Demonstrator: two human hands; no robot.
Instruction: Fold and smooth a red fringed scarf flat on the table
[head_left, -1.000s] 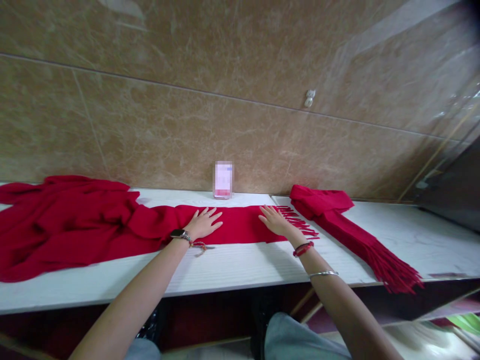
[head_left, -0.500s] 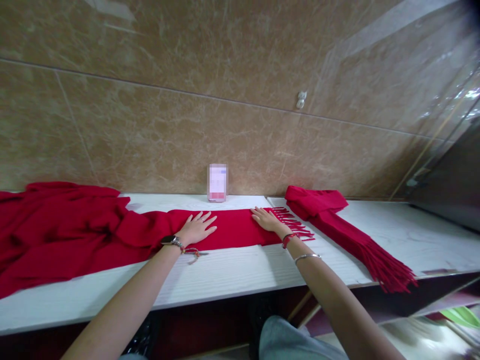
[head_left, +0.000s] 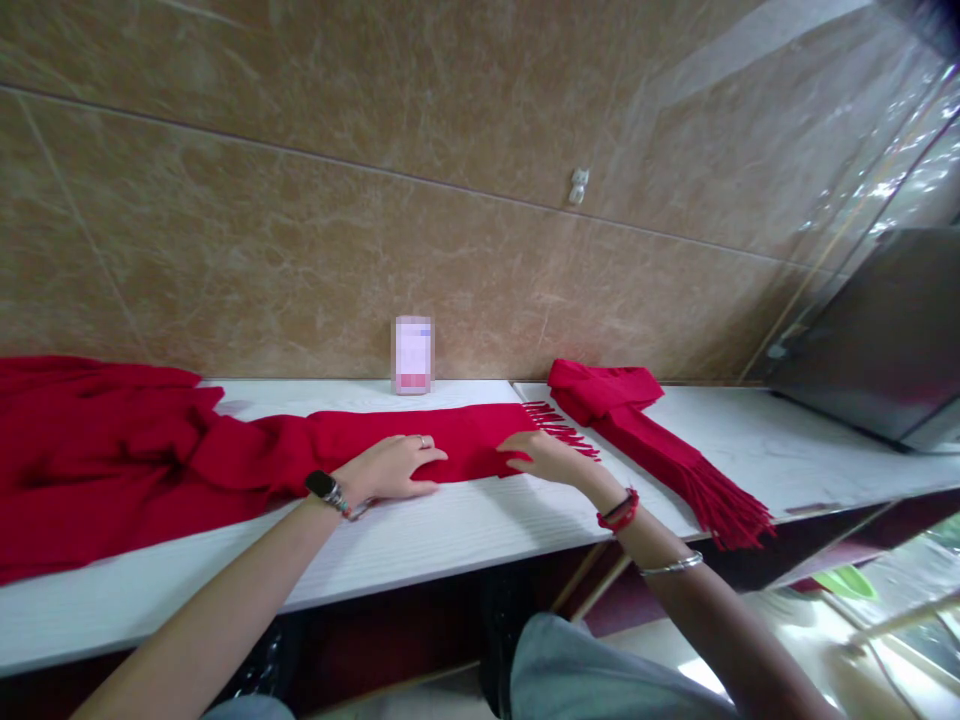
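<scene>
I see one phone (head_left: 413, 355) standing upright against the tiled wall (head_left: 300, 250), its screen blurred out, and I place everything by it. Two bare hands are at work on the white counter (head_left: 420, 540) below it. One flat red scarf (head_left: 472, 440) lies stretched just in front of the phone, reaching to both sides of it, with one row of fringe (head_left: 562, 430) at its end to the right of the phone. To the phone's left it runs into one rumpled red heap (head_left: 82, 450); how many pieces are in that heap I can't tell.

The left hand (head_left: 390, 467), with one ring and one watch (head_left: 322, 487) at the wrist, rests on the flat scarf just in front of the phone, fingers loosely bent and gripping nothing. The right hand (head_left: 551, 458) is over the scarf near the fringe, to the phone's right, fingers curved with thumb and forefinger apart; one silver bangle (head_left: 675, 565) circles that arm.

Farther right of the phone lies one folded red scarf (head_left: 652, 445), its tassels hanging over the counter's front edge. One small white cat figure (head_left: 578, 186) sits on the wall, above and right of the phone.
</scene>
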